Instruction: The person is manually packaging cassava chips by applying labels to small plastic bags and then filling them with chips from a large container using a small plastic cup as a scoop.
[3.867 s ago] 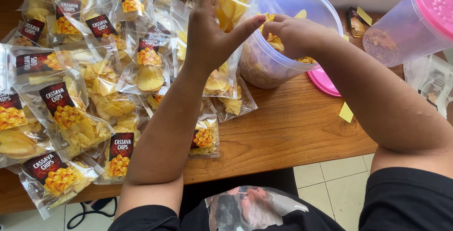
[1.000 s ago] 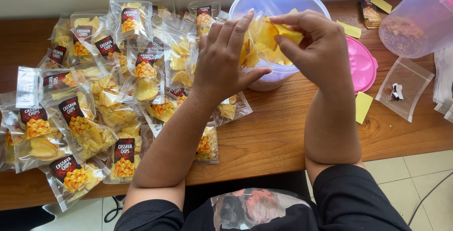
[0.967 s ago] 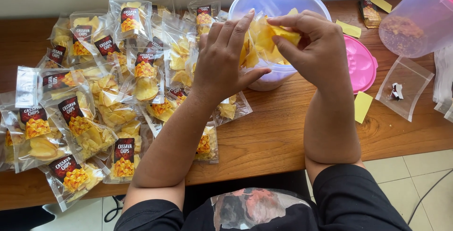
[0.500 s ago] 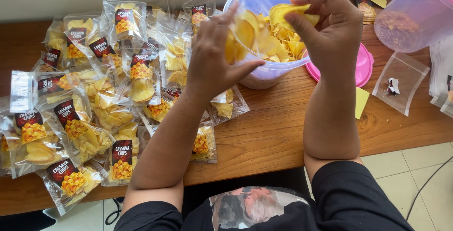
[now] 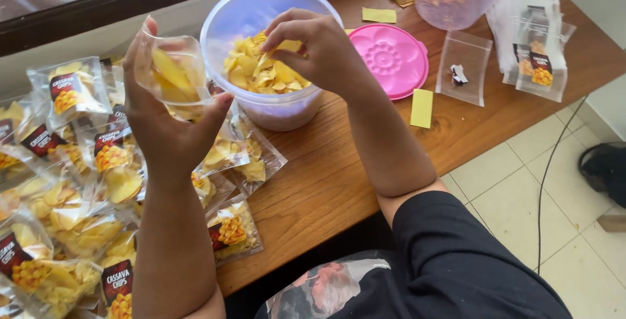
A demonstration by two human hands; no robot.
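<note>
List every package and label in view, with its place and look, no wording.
Open clear bag: in the left hand, a few yellow chips inside.
Filled bags: heaped on the table's left, clear, dark red and black labels.
Empty labelled bags: stacked far right, clear.
Empty flat bag: beside the pink lid.
Yellow slips: loose on the wooden table.
</note>
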